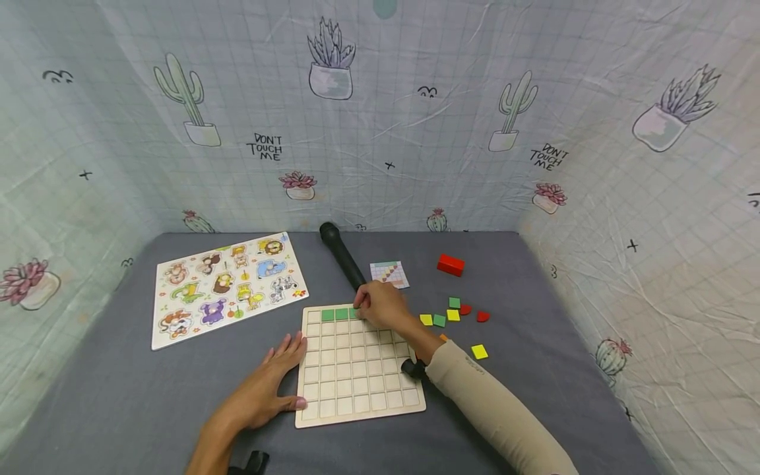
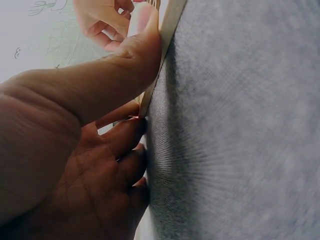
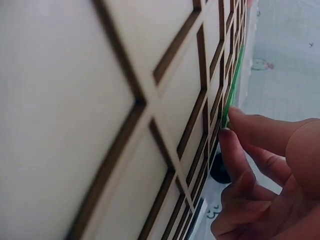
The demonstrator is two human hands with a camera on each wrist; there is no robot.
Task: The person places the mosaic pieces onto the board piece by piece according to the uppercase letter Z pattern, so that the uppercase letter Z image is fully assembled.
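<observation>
A square wooden grid board (image 1: 361, 371) lies on the table, with green square tiles (image 1: 328, 315) set along its top row. Fingertips of my right hand (image 1: 384, 306) pinch a green tile (image 3: 228, 111) at that row, right at the grid's surface. My left hand (image 1: 264, 388) rests along the board's left side, its fingers spread. In the left wrist view the left thumb (image 2: 135, 55) presses on the board's edge, while the other fingers lie beside it on the cloth.
Loose yellow, green and red pieces (image 1: 453, 315) lie right of the board. Behind it are a printed grid card (image 1: 400, 277) and a black stick with a rounded head (image 1: 343, 256). A red block (image 1: 450, 265) sits at back right, an animal puzzle board (image 1: 196, 313) at left.
</observation>
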